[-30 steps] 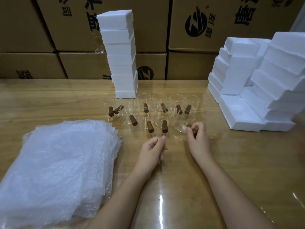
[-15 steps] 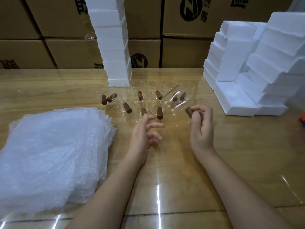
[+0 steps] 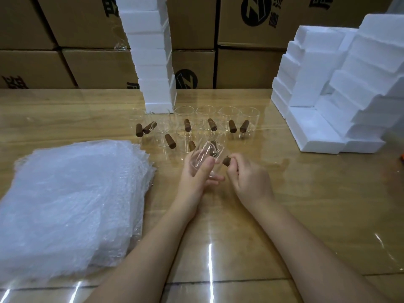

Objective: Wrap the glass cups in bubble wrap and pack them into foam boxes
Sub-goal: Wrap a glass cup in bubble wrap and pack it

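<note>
Starting at the near edge, two bare arms stretch out over the shiny wooden bench (image 3: 306, 215), which has bright streaks of light on its top. Close by on the left sits a big soft pile of bubble wrap (image 3: 65, 204) sheets, lying flat and reaching almost to the left arm. A bit farther out the two hands come close together. The left hand (image 3: 197, 171) holds a clear glass cup (image 3: 204, 157) — the thumb lies across its side and the fingers (image 3: 215, 179) curl under it, so the cup is tipped over in the hand. The right hand (image 3: 247, 178) is just beside it, and its fingers (image 3: 235, 162) are curled tight and pinch the cup's brown handle (image 3: 227, 161), which sticks out to the right. Just behind the hands stands a bunch of other glass cups (image 3: 184, 115), all see-through, each with a brown handle like a little stick. They sit in loose rows, near one another. Right behind the back row rises a tower of white foam boxes (image 3: 153, 62), so tall that its top is cut off. Off to the right is a heap of foam boxes (image 3: 328, 95), stacked like steps, well apart from the cups. At the very back — past the bench edge — a wall of brown cardboard boxes (image 3: 87, 68) with black marks fills the view.
</note>
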A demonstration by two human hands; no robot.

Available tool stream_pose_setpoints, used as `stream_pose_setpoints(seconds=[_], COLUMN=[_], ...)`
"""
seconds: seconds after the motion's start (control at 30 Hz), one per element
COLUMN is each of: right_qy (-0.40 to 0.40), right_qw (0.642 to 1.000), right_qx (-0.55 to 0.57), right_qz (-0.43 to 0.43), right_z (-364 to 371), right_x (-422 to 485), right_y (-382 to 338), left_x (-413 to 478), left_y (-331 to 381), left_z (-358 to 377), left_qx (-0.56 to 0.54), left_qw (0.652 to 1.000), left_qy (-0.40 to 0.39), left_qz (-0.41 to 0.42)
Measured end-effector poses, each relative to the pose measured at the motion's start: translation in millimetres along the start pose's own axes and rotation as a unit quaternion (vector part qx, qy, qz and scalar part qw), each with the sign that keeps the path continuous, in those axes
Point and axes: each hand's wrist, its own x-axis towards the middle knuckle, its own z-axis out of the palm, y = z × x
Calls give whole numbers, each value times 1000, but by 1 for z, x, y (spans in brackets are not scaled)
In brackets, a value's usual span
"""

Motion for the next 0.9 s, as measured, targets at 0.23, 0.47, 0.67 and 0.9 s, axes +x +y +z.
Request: stream_pose_setpoints(seconds=[0.23,0.47,0.67,0.9], right_qy=[-127,-258,-385,-413], right_qw=[957,763,455,429], right_qx=[185,455,655,680], right_qz=[184,380,464,428], right_z=[-1,-10,-20,-16], right_x=[4,13,16,11], right_y=[-5,-7,-7,-14], left_x=[4,3,2,3], left_y=[-1,3,5,6], left_z=[-7,-9,-11,-12], left_qx=[-45,-99,-118,-135], left_qw=[998,991,983,977], left_qy=[-23,-79,-120,-131], left_qz=[-33,-53,-73,-103])
